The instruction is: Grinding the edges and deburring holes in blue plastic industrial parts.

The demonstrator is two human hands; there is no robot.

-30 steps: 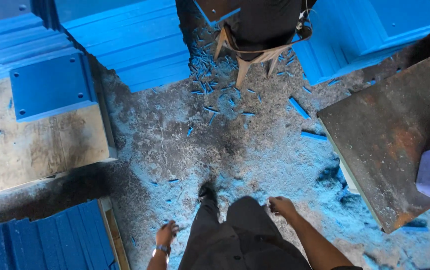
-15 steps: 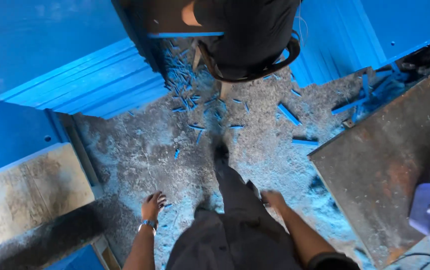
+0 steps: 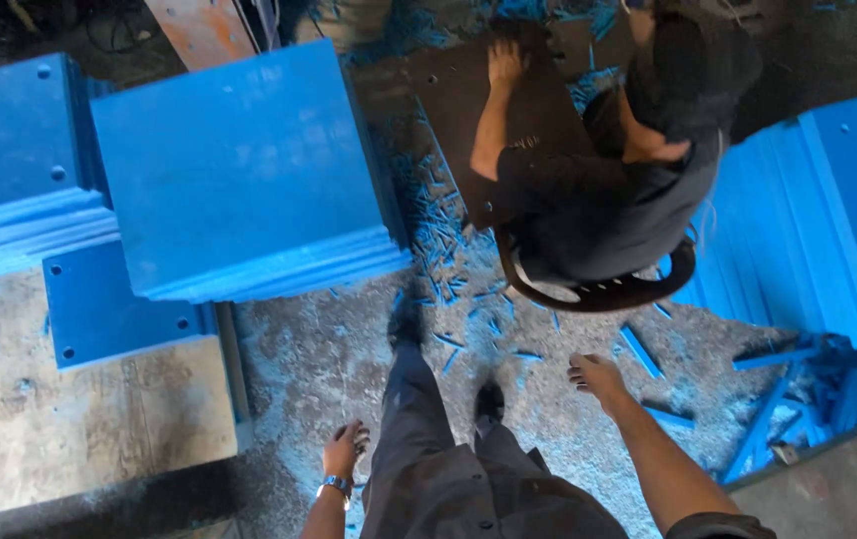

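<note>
From up here I look straight down at my own legs on a dusty concrete floor [image 3: 329,369] littered with blue plastic shavings [image 3: 448,289]. My left hand [image 3: 344,451] hangs beside my left thigh, fingers loosely curled and holding nothing, a wristwatch [image 3: 334,487] on the wrist. My right hand [image 3: 596,377] is out to the right of my legs, released and empty, fingers relaxed, with a blue offcut strip [image 3: 640,351] on the floor just beside it. Ahead and to the left sits a stack of blue plastic sheets [image 3: 249,180], square and flat, its near edge close to my forward foot. A second blue stack [image 3: 9,170] lies further left, and a single blue plate with corner holes [image 3: 114,314] rests on a worn wooden board [image 3: 79,429]. Ahead on the right a co-worker in a dark shirt [image 3: 598,210] sits on a chair [image 3: 608,291], one hand [image 3: 504,62] on a dark panel [image 3: 468,100]. More blue sheets [image 3: 818,220] lean at the right
</note>
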